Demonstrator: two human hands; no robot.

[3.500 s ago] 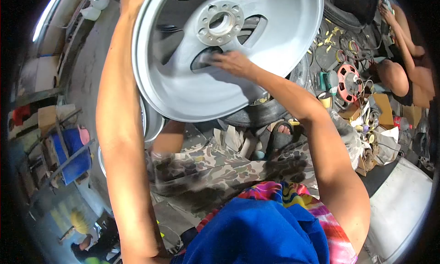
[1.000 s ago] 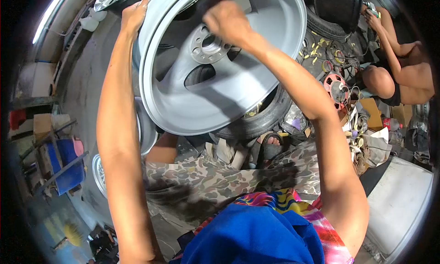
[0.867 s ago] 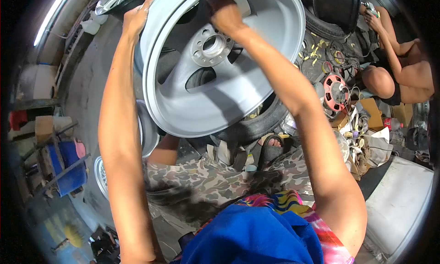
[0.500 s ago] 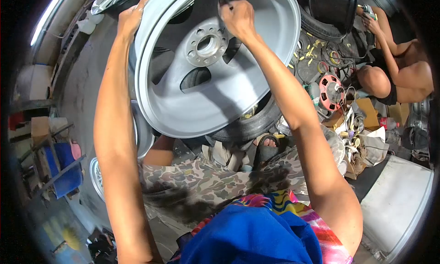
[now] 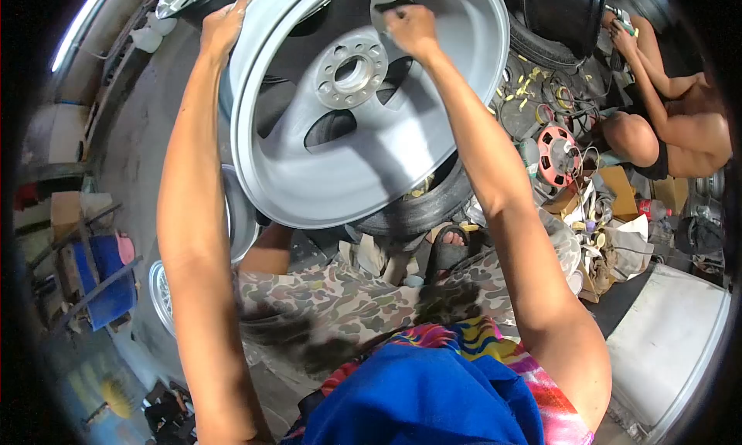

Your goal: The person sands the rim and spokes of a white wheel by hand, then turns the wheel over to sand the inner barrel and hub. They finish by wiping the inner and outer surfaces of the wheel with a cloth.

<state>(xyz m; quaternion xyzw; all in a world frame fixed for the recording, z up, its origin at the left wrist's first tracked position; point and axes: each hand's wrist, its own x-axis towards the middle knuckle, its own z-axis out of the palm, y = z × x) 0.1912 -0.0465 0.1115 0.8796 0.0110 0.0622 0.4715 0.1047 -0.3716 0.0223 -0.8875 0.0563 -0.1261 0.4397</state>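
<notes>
A large grey wheel rim is tilted in front of me, with its hub and bolt holes showing and openings between the spokes. My left hand grips the outer edge of the rim at the upper left. Up by the top opening, my right hand is closed on a small dark pad, against the inner face of the rim. Below the rim lies a black tyre.
At the right a co-worker crouches, holding a tool. A red cable reel, cables, a box of scraps and a white panel lie at the right. A blue container stands at the left.
My right hand has moved slightly right and down along the rim's inner face. My left hand keeps its grip, and the rim has shifted very slightly.
</notes>
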